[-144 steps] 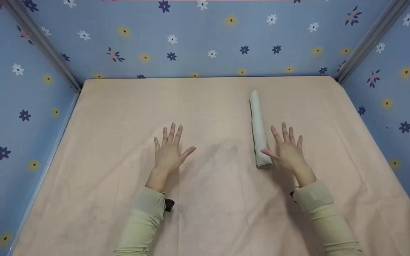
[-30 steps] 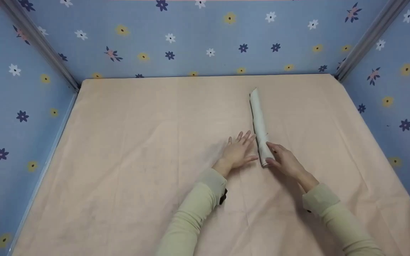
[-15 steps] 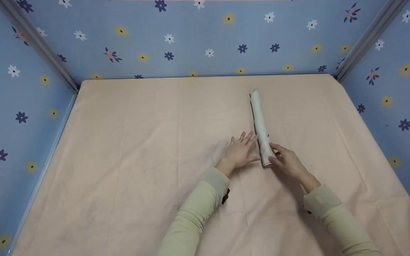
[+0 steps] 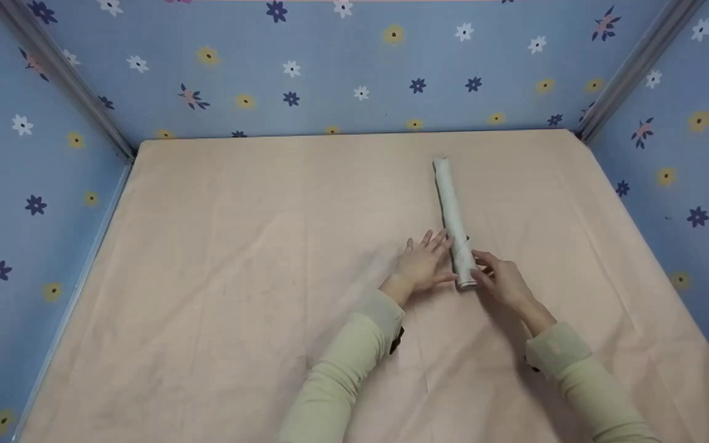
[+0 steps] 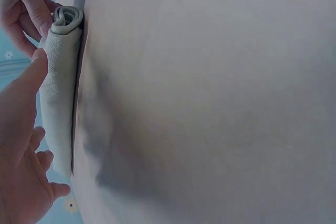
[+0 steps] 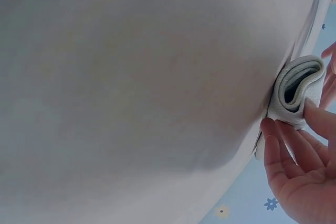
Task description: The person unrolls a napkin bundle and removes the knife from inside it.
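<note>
A pale grey-green rolled towel (image 4: 455,215) lies lengthwise on the cloth-covered table; its spiral end (image 6: 302,85) faces the right wrist camera. To its left, my left hand (image 4: 419,264) is spread with straight fingers, the tips touching the roll's side. On the other side, my right hand (image 4: 505,280) has bent fingers at the near end. In the right wrist view, its thumb lies on the towel with the fingertips low beside it, pinching the roll's edge. A small dark bit (image 4: 467,238), too small to identify, shows at the roll's right side.
A peach cloth (image 4: 207,246) covers the table, with creases toward the front right. Blue flowered panels (image 4: 330,67) stand behind and at both sides, joined by grey corner posts (image 4: 65,74).
Both hands were spread apart at first; the left has come across to the roll and the right has bent its fingers against it. Lately the towel's near end has shifted slightly right.
</note>
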A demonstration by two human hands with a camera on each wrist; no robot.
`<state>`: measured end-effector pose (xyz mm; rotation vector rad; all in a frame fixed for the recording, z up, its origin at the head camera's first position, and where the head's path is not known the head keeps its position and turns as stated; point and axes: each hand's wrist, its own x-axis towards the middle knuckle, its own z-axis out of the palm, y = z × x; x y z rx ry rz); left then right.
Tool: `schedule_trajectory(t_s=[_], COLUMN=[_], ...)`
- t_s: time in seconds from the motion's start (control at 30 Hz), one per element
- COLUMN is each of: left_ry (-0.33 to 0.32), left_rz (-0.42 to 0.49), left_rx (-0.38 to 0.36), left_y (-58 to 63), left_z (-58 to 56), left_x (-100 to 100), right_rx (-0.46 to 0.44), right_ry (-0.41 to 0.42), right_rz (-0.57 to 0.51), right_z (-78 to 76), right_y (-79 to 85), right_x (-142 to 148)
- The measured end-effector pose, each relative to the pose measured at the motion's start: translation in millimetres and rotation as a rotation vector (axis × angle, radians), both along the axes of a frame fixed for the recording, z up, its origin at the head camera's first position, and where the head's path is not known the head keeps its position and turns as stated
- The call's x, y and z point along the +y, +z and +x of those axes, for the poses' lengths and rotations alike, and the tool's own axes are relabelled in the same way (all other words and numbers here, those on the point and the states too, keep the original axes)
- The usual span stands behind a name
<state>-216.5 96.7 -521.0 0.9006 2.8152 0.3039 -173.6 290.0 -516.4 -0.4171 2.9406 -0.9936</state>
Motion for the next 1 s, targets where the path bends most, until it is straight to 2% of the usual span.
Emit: schedule_trajectory(t_s=[0.23, 0.47, 0.77, 1.0], left_ry=[-0.005, -0.011, -0.006, -0.012], left_rz=[-0.025, -0.018, -0.004, 0.022], left_rx=[-0.015, -0.027, -0.031, -0.043], left_y=[-0.3, -0.6, -1.0, -2.6], left_z=[0.2, 1.0, 1.1, 1.7], left_x=[7.5, 12.0, 14.2, 12.8], right_rx=[-0.044, -0.063, -0.048, -0.030], right_ry=[-0.076, -0.107, -0.136, -0.149], right_rz=[-0.012, -0.049, -0.078, -0.168], right_z=[0.3, -0.1, -1.2, -1.7], right_y=[2.9, 5.0, 3.8, 0.5], right_x=[-1.0, -1.8, -2.0, 2.3])
